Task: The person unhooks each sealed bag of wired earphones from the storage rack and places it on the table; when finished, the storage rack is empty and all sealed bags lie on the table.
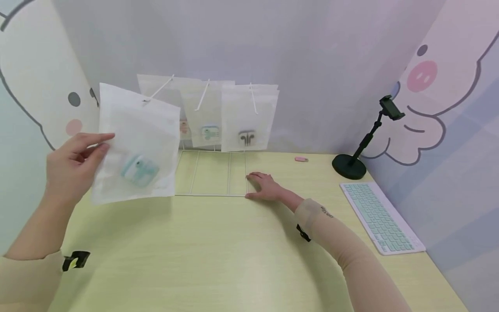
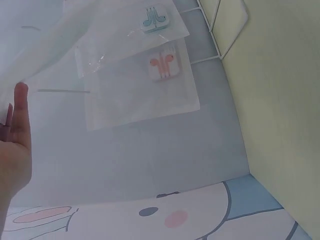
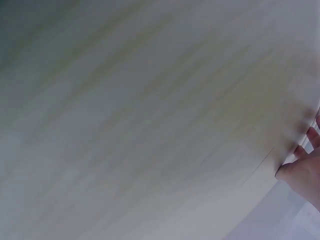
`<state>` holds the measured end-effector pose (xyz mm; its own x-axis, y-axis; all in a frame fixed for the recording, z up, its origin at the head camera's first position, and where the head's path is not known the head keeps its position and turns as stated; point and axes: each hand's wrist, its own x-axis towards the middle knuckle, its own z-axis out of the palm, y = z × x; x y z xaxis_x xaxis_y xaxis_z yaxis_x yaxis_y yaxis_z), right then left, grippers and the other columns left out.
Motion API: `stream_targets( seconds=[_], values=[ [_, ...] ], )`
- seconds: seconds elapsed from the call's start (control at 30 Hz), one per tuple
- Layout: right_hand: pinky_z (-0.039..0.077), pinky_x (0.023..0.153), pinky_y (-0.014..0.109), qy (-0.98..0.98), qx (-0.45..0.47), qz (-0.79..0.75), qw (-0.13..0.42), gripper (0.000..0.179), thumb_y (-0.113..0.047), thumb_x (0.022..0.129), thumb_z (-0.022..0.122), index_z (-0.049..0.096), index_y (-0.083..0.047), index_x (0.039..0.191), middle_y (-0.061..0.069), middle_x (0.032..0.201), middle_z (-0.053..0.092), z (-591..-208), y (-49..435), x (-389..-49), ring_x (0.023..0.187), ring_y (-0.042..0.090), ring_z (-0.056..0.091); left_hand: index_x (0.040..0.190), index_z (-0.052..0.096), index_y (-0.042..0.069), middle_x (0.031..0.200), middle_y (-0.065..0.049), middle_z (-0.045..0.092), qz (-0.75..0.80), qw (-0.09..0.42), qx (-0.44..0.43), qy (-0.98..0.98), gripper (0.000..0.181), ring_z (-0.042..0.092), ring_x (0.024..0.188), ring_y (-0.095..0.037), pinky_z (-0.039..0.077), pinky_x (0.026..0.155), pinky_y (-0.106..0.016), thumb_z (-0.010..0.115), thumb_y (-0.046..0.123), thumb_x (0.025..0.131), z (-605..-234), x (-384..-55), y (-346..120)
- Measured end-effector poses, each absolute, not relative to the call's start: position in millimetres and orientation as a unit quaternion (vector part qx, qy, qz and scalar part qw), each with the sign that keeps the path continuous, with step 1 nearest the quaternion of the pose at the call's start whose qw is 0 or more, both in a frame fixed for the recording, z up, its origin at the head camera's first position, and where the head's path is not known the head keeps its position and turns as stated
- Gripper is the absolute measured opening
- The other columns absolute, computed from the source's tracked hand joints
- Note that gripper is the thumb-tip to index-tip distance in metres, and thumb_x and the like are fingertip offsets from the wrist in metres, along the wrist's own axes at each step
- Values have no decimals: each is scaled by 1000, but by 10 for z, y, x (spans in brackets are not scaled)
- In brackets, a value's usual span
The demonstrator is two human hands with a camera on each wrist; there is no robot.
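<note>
My left hand (image 1: 76,167) pinches the left edge of a white translucent bag (image 1: 132,117) between thumb and fingers. A pale blue item (image 1: 140,170) shows through the bag's lower part. At the bag's top, the tip of the left white hook (image 1: 159,89) meets the hole area. Behind it hang more bags; one holds teal earphones (image 2: 155,19), another coral earphones (image 2: 164,66), and the right front bag (image 1: 249,108) dark-looking earphones (image 1: 247,138). My right hand (image 1: 267,187) rests with spread fingers at the right side of the white wire rack's base (image 1: 210,196), thumb near its front corner.
On the pale table (image 1: 218,251), a small pink stick (image 1: 301,159) lies right of the rack. A black phone stand (image 1: 349,166) stands at the back right, behind a white keyboard with mint keys (image 1: 380,216). Cartoon-printed fabric walls (image 1: 312,86) enclose the back and sides.
</note>
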<state>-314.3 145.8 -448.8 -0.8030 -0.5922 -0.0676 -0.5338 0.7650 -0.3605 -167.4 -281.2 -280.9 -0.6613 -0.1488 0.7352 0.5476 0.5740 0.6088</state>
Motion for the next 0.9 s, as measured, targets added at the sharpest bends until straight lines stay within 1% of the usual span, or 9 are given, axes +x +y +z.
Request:
stream_targets(
  seconds=[0.1,0.2,0.27,0.33,0.43,0.5,0.6,0.73,0.9],
  values=[
    [10,112,62,936,-302,-162,88,77,-50,85,64,34,-15,146,9,152,29,-4483,1452,-3138,140,35,25,104,70,-6,94,21,64,-451,392,-146,-789,22,51,69,4,35,56,-5,61,-9,84,-2782,-1599,-2820],
    [10,112,62,936,-302,-160,87,77,-50,85,64,35,-14,146,10,152,29,-4477,1449,-3132,140,36,25,107,68,-8,97,15,64,-469,363,-142,-792,26,49,69,0,35,53,-7,63,-12,82,-2785,-1532,-2861],
    [10,111,62,935,-303,-159,88,77,-50,85,64,35,-14,146,10,152,29,-4471,1449,-3128,140,36,25,111,67,-6,101,13,63,-471,337,-125,-806,33,50,66,1,37,50,-6,66,-14,79,-2794,-1484,-2897],
    [10,112,62,935,-303,-161,90,77,-51,85,64,34,-14,146,11,152,29,-4462,1450,-3123,140,37,25,118,64,-4,106,11,61,-475,306,-112,-818,43,55,67,5,40,51,-4,68,-15,76,-2803,-1442,-2932],
    [9,112,61,935,-302,-162,90,77,-50,85,64,35,-14,146,11,152,29,-4452,1455,-3116,139,37,25,126,59,0,114,9,57,-513,256,-112,-812,56,63,75,6,48,59,-6,69,-18,74,-2823,-1404,-2972],
    [10,112,61,935,-302,-162,88,77,-50,85,64,35,-13,146,11,152,30,-4450,1457,-3113,139,37,26,129,56,0,119,6,54,-563,224,-130,-785,60,65,80,4,51,62,-9,66,-21,74,-2845,-1396,-2992],
    [11,112,61,935,-305,-159,86,77,-50,85,64,35,-14,146,11,152,30,-4453,1457,-3112,139,36,26,132,51,-3,123,1,51,-644,183,-159,-726,65,65,80,-3,53,63,-13,60,-28,73,-2891,-1393,-3017],
    [11,112,60,935,-304,-156,90,77,-51,85,64,34,-15,146,10,152,30,-4451,1454,-3112,140,35,25,135,47,-6,125,-2,49,-686,164,-178,-686,69,63,78,-8,54,64,-15,56,-32,72,-2939,-1376,-3031],
    [10,113,59,937,-301,-154,94,77,-51,85,63,33,-16,147,9,153,29,-4449,1452,-3111,141,33,24,135,45,-7,125,-4,49,-686,167,-183,-684,68,65,81,-9,54,63,-16,58,-31,73,-2910,-1365,-2989]
  ],
)
